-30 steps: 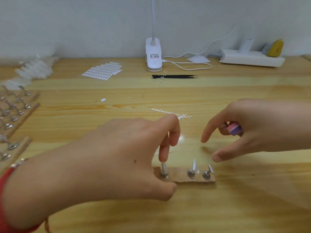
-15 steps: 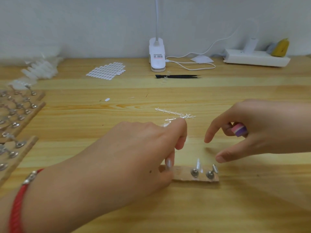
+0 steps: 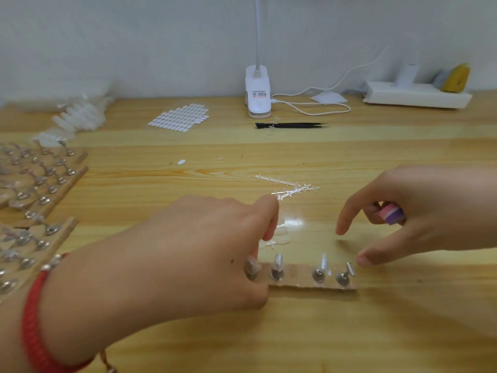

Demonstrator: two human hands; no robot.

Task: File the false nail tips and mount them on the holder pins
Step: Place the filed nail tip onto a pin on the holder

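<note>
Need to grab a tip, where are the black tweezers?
Head view, far centre: the black tweezers lie just in front of the white clip lamp.

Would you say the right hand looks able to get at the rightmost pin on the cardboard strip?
Probably yes: the right hand hovers just beside the rightmost pin, thumb and forefinger free, nothing between; the pink file block sits tucked in its other fingers.

Pale wooden table [image 3: 322, 332] against plain white wall [image 3: 134, 36]
</note>
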